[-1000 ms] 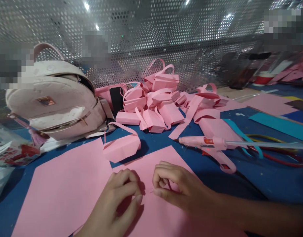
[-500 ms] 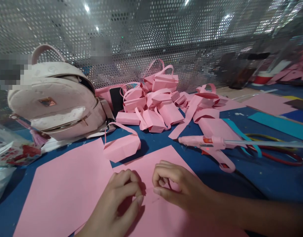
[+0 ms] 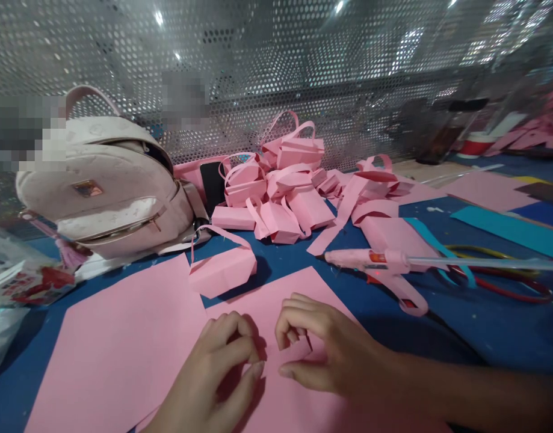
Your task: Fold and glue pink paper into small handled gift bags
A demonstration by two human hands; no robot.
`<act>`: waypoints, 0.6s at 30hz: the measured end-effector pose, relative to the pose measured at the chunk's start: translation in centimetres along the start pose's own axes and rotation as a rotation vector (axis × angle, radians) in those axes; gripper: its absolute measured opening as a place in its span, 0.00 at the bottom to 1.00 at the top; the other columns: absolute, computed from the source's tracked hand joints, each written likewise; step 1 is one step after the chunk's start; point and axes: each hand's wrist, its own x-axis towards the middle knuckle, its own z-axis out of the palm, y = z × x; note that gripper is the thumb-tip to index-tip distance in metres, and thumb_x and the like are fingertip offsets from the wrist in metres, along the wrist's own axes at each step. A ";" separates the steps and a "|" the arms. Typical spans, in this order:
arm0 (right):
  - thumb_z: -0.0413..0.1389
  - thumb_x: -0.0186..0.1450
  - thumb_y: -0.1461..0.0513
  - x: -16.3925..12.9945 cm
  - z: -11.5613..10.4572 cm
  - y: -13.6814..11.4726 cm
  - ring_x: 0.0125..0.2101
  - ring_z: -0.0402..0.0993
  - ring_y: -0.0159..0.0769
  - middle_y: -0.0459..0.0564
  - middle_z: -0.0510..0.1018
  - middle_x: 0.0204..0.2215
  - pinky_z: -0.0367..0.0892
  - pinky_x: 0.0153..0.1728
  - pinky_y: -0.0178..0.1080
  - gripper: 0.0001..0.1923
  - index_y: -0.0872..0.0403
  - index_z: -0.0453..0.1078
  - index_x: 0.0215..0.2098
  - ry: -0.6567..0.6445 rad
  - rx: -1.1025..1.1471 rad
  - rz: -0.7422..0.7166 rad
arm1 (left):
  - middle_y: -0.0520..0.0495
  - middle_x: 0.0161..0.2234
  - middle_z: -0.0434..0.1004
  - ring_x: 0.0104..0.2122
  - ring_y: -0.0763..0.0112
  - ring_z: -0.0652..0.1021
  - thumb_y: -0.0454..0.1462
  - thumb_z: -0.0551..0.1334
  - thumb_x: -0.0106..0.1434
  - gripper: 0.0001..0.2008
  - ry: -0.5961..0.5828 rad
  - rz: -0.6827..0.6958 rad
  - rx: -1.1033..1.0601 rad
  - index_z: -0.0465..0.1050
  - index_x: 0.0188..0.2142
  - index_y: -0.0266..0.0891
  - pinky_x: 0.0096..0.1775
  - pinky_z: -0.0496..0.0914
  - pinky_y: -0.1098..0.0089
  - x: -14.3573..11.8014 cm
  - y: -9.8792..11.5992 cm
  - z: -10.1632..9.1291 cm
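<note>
My left hand (image 3: 222, 367) is curled over a pink paper sheet (image 3: 303, 285), its thumb and forefinger pinched together. What lies between those fingertips is hidden, pink against pink. Just to the right, my right hand (image 3: 325, 349) bends its fingers around a small pink paper piece (image 3: 298, 352) with a dark edge. Its thumb is a little apart from the forefinger, and the piece shows between them. Ahead of both hands stands a small pink paper bag (image 3: 224, 270) with a thin loop handle. Another pink sheet (image 3: 123, 343) spreads out at the left.
A pink glue gun (image 3: 384, 264) with a clear glue stick lies at right, its cord trailing toward my right forearm. Behind are piled pink paper bags (image 3: 280, 204), a pale backpack (image 3: 109, 186) and a perforated metal panel (image 3: 258, 54). Scissors (image 3: 529, 291) and blue strips lie far right.
My right thumb has moved down, away from the forefinger, and more of the small pink paper piece shows between them. My left hand has barely moved.
</note>
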 end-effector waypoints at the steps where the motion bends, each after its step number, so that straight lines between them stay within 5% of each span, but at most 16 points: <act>1: 0.70 0.52 0.69 -0.1 0.1 0.1 0.32 0.64 0.32 0.41 0.71 0.30 0.57 0.32 0.35 0.16 0.53 0.67 0.31 0.002 -0.003 -0.010 | 0.49 0.38 0.72 0.38 0.67 0.74 0.30 0.53 0.69 0.09 0.014 0.013 0.020 0.69 0.36 0.43 0.40 0.70 0.66 -0.1 0.0 0.0; 11: 0.70 0.55 0.67 -0.4 -0.1 0.1 0.37 0.67 0.34 0.44 0.71 0.35 0.60 0.35 0.35 0.14 0.52 0.70 0.34 0.062 0.007 -0.119 | 0.47 0.36 0.74 0.33 0.65 0.70 0.31 0.58 0.68 0.06 0.185 0.261 0.482 0.74 0.40 0.40 0.34 0.63 0.65 -0.6 0.5 0.5; 18: 0.70 0.52 0.67 -0.7 0.5 0.4 0.34 0.66 0.33 0.42 0.70 0.33 0.57 0.33 0.36 0.17 0.52 0.70 0.35 0.100 -0.149 -0.313 | 0.50 0.32 0.76 0.33 0.69 0.75 0.31 0.62 0.66 0.08 0.304 0.459 0.754 0.70 0.29 0.40 0.37 0.66 0.67 -0.3 0.4 0.9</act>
